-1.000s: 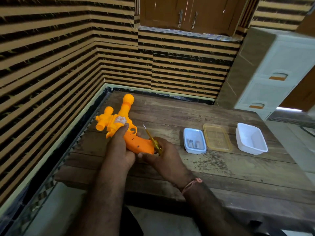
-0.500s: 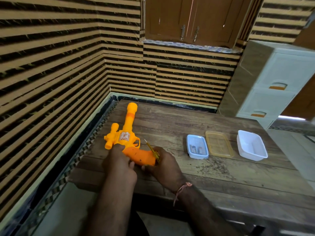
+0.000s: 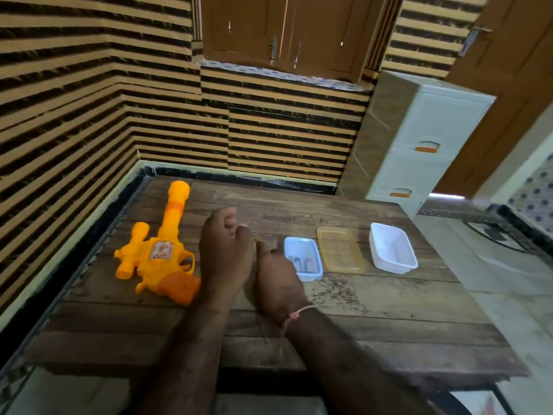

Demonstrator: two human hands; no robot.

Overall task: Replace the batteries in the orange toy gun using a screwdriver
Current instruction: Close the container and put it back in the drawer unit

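Observation:
The orange toy gun (image 3: 161, 259) lies flat on the wooden table (image 3: 344, 307) at the left, barrel pointing away from me, with no hand on it. My left hand (image 3: 226, 250) hovers just right of the gun's grip with its fingers curled into a fist; nothing shows inside it. My right hand (image 3: 278, 280) rests beside it, closed around the yellow screwdriver (image 3: 256, 241), of which only a thin sliver shows between the two hands. A small blue tray (image 3: 315, 275) right of my right hand holds a few batteries (image 3: 302, 262).
A clear yellow lid (image 3: 341, 253) and a white plastic tub (image 3: 392, 250) sit in a row right of the blue tray. Striped walls close the table's left and far sides. A white drawer unit (image 3: 419, 151) stands at the far right corner.
Both hands have let go of the toy gun, which now lies on the table to their left. The hands moved right, and the camera tilted up.

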